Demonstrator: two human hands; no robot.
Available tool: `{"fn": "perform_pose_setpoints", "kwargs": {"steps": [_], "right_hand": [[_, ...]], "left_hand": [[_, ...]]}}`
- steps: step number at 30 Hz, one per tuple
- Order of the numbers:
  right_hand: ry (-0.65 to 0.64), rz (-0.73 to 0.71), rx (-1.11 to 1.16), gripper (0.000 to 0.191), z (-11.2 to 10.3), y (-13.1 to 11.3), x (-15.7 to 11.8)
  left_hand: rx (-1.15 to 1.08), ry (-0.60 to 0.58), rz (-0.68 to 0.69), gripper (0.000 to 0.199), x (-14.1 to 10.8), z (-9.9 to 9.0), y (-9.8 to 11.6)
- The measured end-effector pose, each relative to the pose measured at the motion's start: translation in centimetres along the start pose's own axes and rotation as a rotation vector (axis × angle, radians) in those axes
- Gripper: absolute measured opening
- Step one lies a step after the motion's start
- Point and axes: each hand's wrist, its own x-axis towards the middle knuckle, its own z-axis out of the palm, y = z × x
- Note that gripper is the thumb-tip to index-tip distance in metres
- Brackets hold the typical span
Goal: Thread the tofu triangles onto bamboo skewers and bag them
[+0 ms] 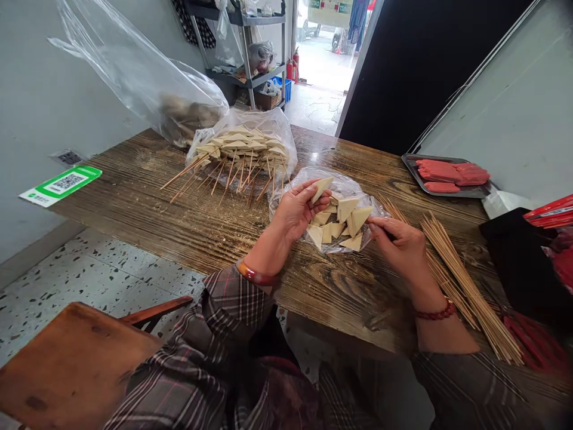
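We list: left hand (295,209), pinching one pale triangle (322,189), centre of frame; right hand (400,242), curled beside piled triangles (336,230), grip unclear. Step, we judge: skewering; next calls for steady alignment.

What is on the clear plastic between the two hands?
Loose pale pieces, several triangular, lie piled on the clear plastic. Whatever the upper pieces and left hand cover cannot be seen.

Wooden seat (76,361): reddish brown, low on your left.
QR card (62,184): green and white, near the wall socket (68,157) on your left.
Grey rack (264,78): ahead of you, beside the doorway (320,104).
Dark tray (472,191): holds red packages (452,173), off to your right.
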Motion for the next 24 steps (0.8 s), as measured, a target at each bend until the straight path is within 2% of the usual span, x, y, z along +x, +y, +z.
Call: {"fn": "perform_pose_setpoints", "kwargs": {"steps": [8, 15, 24], "right_hand": [[-0.009, -0.026, -0.043, 0.019, -0.2, -0.2, 0.1], [-0.010, -0.037, -0.068, 0.019, -0.2, -0.4, 0.1], [0.020, -0.034, -0.128, 0.019, 0.0, -1.3, -0.1]], "left_hand": [[0.023, -0.015, 0.054, 0.012, 0.1, -0.2, -0.3], [0.148, -0.010, 0.145, 0.025, 0.1, -0.2, -0.5], [0.244, 0.018, 0.230, 0.031, 0.3, -0.3, -1.1]]}}
